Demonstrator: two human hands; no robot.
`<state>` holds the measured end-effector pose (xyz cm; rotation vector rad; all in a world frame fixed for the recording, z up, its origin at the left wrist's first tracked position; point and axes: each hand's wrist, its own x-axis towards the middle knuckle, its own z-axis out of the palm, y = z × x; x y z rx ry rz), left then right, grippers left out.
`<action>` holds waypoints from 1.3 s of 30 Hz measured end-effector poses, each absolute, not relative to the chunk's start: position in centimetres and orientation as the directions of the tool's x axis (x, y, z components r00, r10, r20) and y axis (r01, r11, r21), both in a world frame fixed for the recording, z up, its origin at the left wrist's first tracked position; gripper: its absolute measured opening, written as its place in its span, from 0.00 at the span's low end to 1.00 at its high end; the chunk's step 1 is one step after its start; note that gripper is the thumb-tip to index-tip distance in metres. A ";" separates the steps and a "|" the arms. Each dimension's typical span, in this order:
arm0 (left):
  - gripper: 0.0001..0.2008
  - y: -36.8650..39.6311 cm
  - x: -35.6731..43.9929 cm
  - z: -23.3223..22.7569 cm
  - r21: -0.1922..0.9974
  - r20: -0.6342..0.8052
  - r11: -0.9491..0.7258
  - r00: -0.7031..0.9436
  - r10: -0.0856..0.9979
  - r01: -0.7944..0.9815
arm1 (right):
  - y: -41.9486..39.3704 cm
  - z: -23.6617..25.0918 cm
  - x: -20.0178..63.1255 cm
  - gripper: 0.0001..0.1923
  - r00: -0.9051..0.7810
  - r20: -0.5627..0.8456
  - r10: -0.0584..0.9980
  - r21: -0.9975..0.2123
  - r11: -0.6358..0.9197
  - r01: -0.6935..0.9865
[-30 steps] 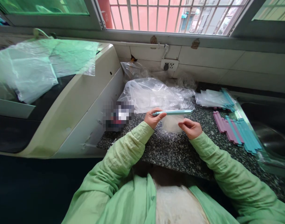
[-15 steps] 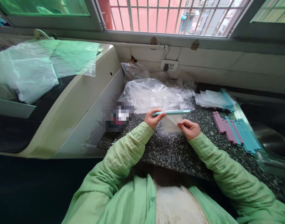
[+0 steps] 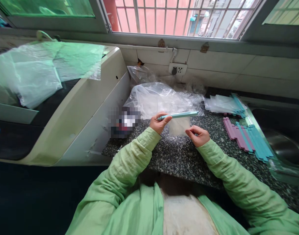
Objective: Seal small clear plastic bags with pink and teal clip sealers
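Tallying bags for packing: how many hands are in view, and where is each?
2. The left hand pinches one end of the teal clip stick; the right hand pinches the small clear bag hanging under it. No others show.

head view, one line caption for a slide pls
Left hand pinches a teal strip above a small clear bag held by the right hand, over a speckled counter.

I see my left hand [image 3: 158, 122] pinching a teal clip [image 3: 178, 115] over a small clear bag [image 3: 179, 126], my right hand [image 3: 197, 135] gripping the bag's corner above the bench [image 3: 183, 156]
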<state>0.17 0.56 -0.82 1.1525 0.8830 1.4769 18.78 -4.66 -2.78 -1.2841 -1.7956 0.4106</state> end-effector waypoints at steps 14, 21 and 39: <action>0.18 0.6 0.0 -0.7 0.944 0.280 -0.278 -0.016 0.960 -0.179 | -3.8 -2.2 20.1 0.12 -0.052 0.622 0.781 -0.429 0.396 0.812; 0.18 0.8 0.4 -1.5 0.937 0.312 -0.290 0.094 0.945 -0.193 | -3.6 -1.6 21.2 0.18 -0.135 0.734 0.666 -0.105 0.307 0.946; 0.18 3.2 6.8 1.3 0.982 0.166 -0.134 0.277 0.946 -0.134 | -2.9 1.5 27.3 0.17 -0.405 0.558 0.724 0.267 0.306 0.914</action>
